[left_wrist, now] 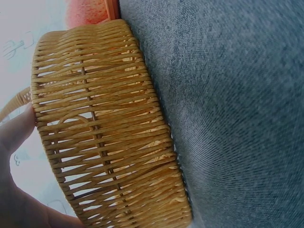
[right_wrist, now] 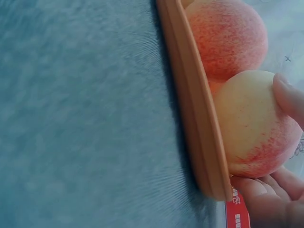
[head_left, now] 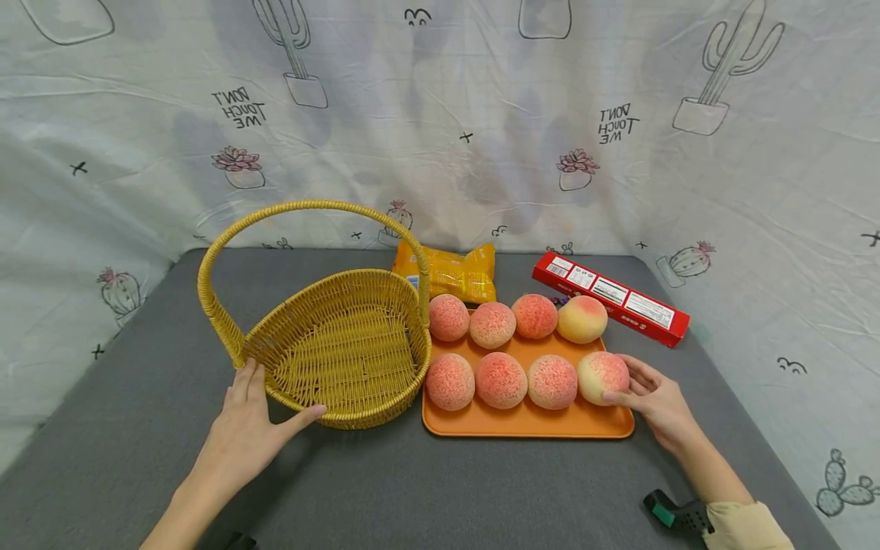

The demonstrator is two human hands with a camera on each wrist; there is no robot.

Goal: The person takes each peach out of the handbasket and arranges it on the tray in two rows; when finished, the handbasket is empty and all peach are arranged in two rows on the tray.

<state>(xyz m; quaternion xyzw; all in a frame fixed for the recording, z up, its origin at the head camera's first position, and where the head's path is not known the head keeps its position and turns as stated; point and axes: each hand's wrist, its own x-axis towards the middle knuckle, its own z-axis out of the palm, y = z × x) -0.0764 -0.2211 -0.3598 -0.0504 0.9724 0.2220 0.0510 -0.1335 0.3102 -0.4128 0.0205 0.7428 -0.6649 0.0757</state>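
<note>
My left hand (head_left: 242,435) rests at the near left rim of a yellow-brown wicker basket (head_left: 364,420), thumb spread along the rim and straight fingers at the foot of its tall handle. The basket has nothing in it, and its woven side (left_wrist: 104,118) fills much of the left wrist view. My right hand (head_left: 660,401) holds a pale yellow and pink peach (head_left: 603,378) between thumb and fingers. That peach (right_wrist: 254,123) is at the near right corner of an orange tray (head_left: 529,428), where several more peaches (head_left: 502,380) lie in two rows.
Behind the tray lie a yellow packet (head_left: 454,273) and a long red box (head_left: 612,298). A dark device with a green patch (head_left: 677,513) is by the right wrist. A patterned cloth (head_left: 440,114) hangs behind the grey table (head_left: 412,496).
</note>
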